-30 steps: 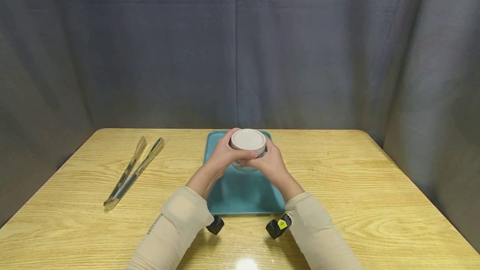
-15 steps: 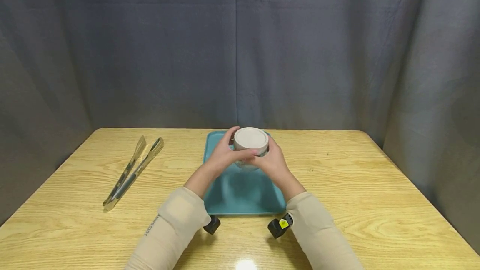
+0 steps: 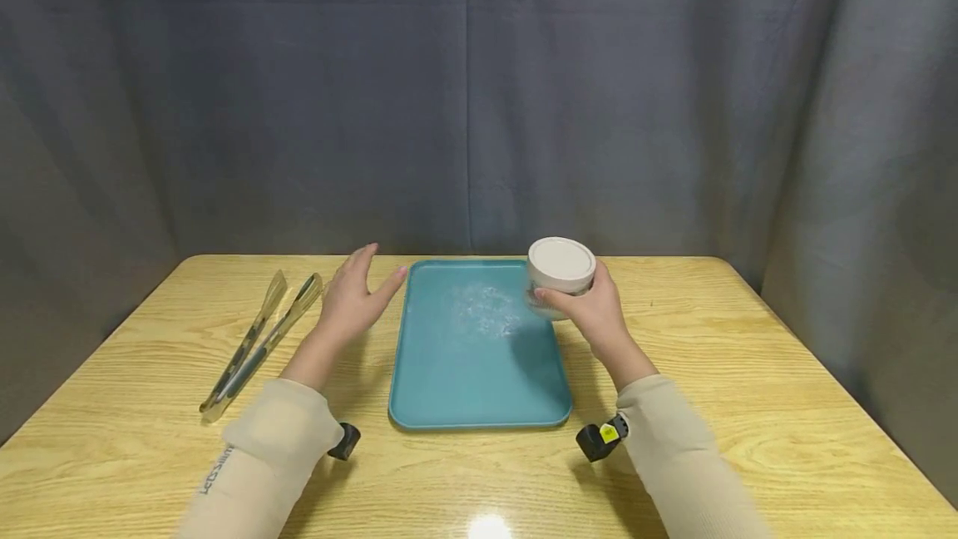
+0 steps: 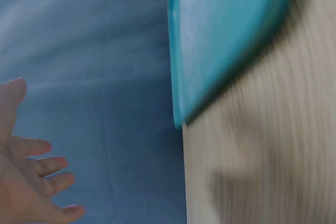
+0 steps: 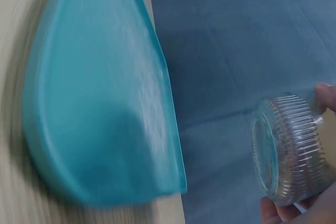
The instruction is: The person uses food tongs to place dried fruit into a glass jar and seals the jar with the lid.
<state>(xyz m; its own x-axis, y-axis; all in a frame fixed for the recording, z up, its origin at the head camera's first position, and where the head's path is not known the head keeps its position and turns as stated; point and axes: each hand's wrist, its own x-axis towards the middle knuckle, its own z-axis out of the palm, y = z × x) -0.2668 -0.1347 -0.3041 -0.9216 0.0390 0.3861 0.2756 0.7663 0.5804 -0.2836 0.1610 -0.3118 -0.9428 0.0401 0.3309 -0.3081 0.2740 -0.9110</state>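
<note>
A ribbed clear glass jar with a pale lid (image 3: 561, 263) is in my right hand (image 3: 599, 310), held over the right edge of the teal tray (image 3: 479, 389). Thumb and fingers curl round its side. From the right wrist view the jar's clear bottom (image 5: 265, 153) shows, with its ribbed wall. My left hand (image 3: 350, 294) is off to the left of the tray, fingers spread and holding nothing. Those spread fingers (image 4: 44, 166) also show in the left wrist view. On the tray's far half lies a whitish, speckled patch (image 3: 486, 310).
Metal tongs (image 3: 258, 348) lie on the wooden table (image 3: 711, 406) at the left, jaws apart, close to my left hand. A dark grey curtain (image 3: 471, 106) hangs behind the table's far edge. A black wrist camera (image 3: 602, 437) sits below each forearm.
My left hand has let go of the jar and moved left. The right hand has carried the jar to the right, uncovering the tray and its whitish patch.
</note>
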